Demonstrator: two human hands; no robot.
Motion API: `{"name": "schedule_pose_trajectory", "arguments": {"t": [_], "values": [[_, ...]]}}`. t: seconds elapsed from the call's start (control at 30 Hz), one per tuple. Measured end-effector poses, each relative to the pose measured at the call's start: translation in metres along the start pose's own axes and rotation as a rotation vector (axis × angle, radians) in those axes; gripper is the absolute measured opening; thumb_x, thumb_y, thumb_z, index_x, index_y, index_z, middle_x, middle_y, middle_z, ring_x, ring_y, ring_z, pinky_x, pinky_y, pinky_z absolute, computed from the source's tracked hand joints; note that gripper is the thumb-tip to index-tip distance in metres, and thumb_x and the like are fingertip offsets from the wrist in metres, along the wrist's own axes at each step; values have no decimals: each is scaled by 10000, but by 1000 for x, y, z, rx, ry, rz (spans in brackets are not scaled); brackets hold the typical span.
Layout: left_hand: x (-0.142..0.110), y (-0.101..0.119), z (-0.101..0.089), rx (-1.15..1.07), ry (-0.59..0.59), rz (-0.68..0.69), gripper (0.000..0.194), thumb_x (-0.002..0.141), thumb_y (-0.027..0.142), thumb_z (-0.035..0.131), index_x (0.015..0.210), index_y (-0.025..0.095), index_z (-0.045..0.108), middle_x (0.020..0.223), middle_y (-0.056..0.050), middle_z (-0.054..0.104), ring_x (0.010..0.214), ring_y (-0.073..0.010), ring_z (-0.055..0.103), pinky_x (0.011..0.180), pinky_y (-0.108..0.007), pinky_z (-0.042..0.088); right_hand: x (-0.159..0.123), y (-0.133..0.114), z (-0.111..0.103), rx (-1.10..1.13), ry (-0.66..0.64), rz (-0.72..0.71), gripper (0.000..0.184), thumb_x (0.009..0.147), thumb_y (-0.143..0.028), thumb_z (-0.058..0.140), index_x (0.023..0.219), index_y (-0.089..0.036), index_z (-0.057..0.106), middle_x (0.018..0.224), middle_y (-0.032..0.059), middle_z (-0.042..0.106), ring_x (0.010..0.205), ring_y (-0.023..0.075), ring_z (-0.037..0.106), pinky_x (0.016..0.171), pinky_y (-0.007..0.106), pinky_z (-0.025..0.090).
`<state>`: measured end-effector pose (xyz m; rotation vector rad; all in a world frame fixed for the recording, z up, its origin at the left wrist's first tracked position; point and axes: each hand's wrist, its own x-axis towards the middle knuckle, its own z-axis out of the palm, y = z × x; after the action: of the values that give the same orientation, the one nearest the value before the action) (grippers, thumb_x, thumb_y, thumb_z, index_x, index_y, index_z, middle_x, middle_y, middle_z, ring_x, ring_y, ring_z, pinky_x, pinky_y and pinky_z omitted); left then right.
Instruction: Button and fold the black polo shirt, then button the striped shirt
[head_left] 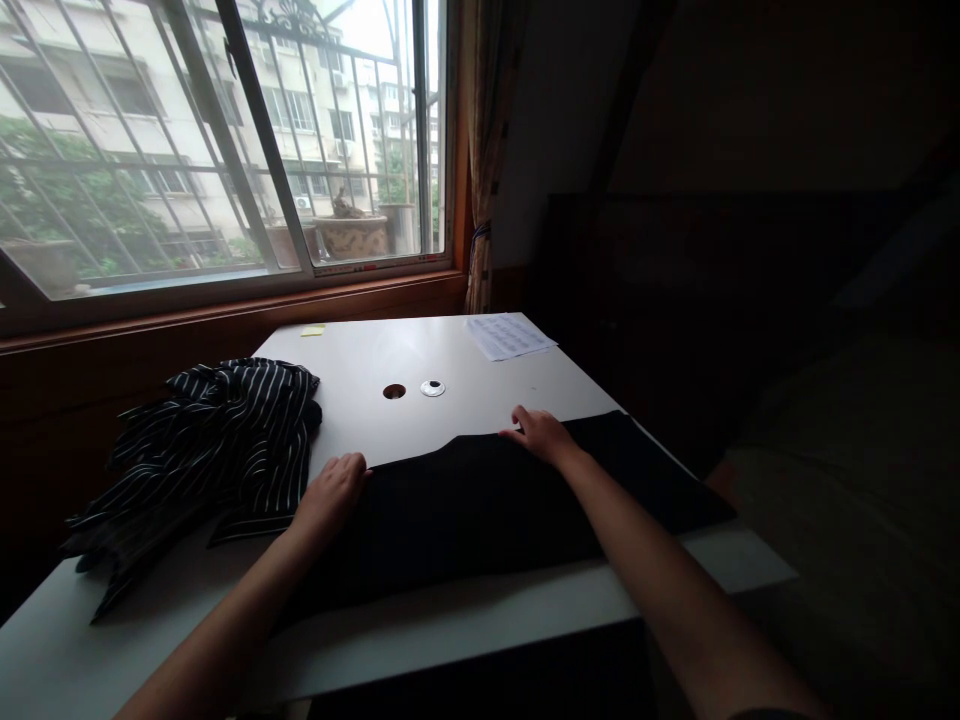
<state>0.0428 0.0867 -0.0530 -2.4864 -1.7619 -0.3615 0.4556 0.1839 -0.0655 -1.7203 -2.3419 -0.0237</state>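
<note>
Across lower ctr. of frame, dark cloth (480,510) laid out long and flat on white table (360,420), far edge running approx. L to R w/ a slight step nr. the middle. At its far L end, L hand (335,490), fingers curled and pressed together, apparently pinching the edge. Right of ctr., R hand (546,437) over the far edge, thumb and bent index apart; can't tell if other fingertips have any fabric. Mid-left, striped cloth (255,430) heaped loosely, close to L hand. Upper ctr., papers (510,338) nr. table's far R corner.

Handling, prob.: light, soft, limp, not fragile; matte look, so likely little slip betw. fingers, though apt to sag or crease if lifted at 1 pt. only. Best holds: both ends of far edge, thumb under, fingers over, all layers (if > 1) caught tog.; pull gently, evenly.
</note>
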Motion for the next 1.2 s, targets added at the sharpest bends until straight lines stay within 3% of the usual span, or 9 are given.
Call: {"name": "schedule_pose_trajectory", "arguments": {"t": [0.27, 0.43, 0.6, 0.77, 1.0, 1.2], "values": [[1, -4, 6, -62, -3, -21, 274, 1011, 363, 307, 913, 213, 514, 926, -75, 595, 896, -248, 542, 753, -342, 412, -41, 113, -16, -201, 102, 186, 398, 958, -545, 405, 1001, -182, 564, 914, 114, 662, 921, 263, 591, 901, 398, 366], [3, -11, 13, -158, -10, -35, 284, 998, 407, 341, 958, 217, 548, 967, -72, 617, 932, -255, 561, 786, -360, 438, -68, 163, -15, -354, 192, 239, 439, 922, -565, 466, 1137, -193, 557, 1101, 129, 629, 1044, 299, 516, 919, 439, 357], [4, -16, 17, -227, 0, -33, 306, 989, 439, 353, 981, 218, 564, 990, -73, 634, 946, -258, 582, 833, -382, 453, -91, 174, -20, -413, 322, 388, 466, 910, -486, 497, 1276, -201, 532, 1195, 162, 564, 1042, 329, 470, 842, 445, 393], [3, -16, 16, -240, 2, -42, 314, 982, 445, 365, 995, 215, 577, 995, -76, 643, 967, -264, 589, 858, -392, 459, -131, 182, -24, -341, 366, 487, 335, 930, -391, 429, 978, -167, 673, 1001, 154, 620, 909, 289, 533, 794, 405, 422], [3, -18, 17, -245, -12, -43, 334, 984, 462, 353, 1040, 220, 575, 1037, -77, 639, 1002, -261, 593, 857, -378, 464, -205, 205, -21, 161, 349, 654, 439, 753, -597, 596, 883, -186, 680, 834, 92, 672, 762, 258, 639, 697, 372, 477], [1, -14, 13, -214, 14, -21, 339, 982, 466, 356, 1051, 223, 582, 1039, -76, 639, 992, -263, 603, 850, -376, 460, -221, 211, -28, 460, 326, 814, 422, 588, -566, 707, 801, -202, 706, 796, 89, 715, 788, 295, 677, 713, 393, 498]]}}
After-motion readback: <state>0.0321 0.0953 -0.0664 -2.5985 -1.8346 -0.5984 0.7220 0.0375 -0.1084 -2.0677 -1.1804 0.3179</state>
